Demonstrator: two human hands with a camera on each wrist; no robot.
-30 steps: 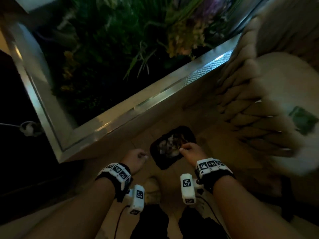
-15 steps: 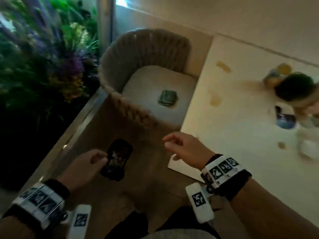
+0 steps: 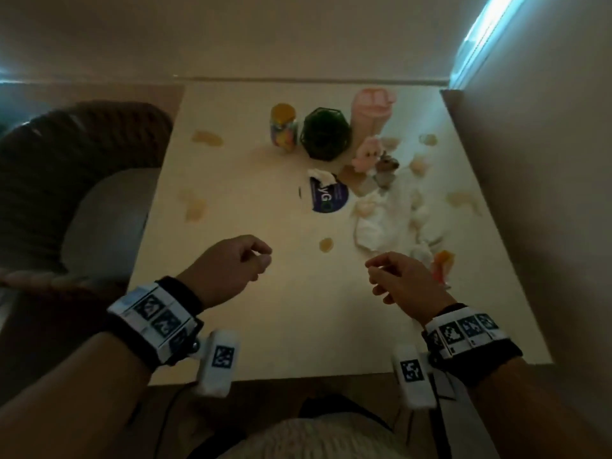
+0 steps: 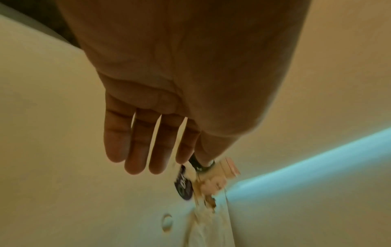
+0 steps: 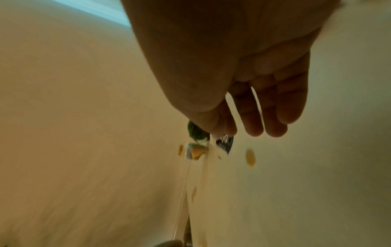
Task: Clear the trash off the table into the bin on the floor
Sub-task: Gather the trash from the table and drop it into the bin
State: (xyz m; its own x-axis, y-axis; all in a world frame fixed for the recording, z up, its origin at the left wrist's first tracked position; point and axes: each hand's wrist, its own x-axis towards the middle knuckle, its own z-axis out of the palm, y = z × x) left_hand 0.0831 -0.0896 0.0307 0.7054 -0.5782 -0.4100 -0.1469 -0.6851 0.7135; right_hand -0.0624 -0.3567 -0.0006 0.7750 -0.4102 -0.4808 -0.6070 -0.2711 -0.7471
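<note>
Trash lies on the white table (image 3: 265, 326): crumpled white tissues (image 3: 381, 223), a round blue lid (image 3: 328, 197) with a tissue scrap on it, an orange wrapper (image 3: 443, 263) and several pale chip-like scraps (image 3: 326, 245). My left hand (image 3: 261, 256) hovers over the near middle of the table, fingers loosely curled, holding nothing. My right hand (image 3: 381, 273) hovers just near of the tissues, also empty. The wrist views show relaxed fingers on the left hand (image 4: 148, 150) and the right hand (image 5: 253, 117). The bin is out of view.
At the table's far side stand a jar of coloured sweets (image 3: 283, 130), a dark green hexagonal pot (image 3: 326, 134), a pink cup (image 3: 372, 111) and a pink plush toy (image 3: 367, 152). A woven chair (image 3: 66, 160) sits left of the table. A wall runs along the right.
The view has swung from the black bin on the floor up to the table. Both hands rose from the bin and now hover over the tabletop. The bin has left the view.
</note>
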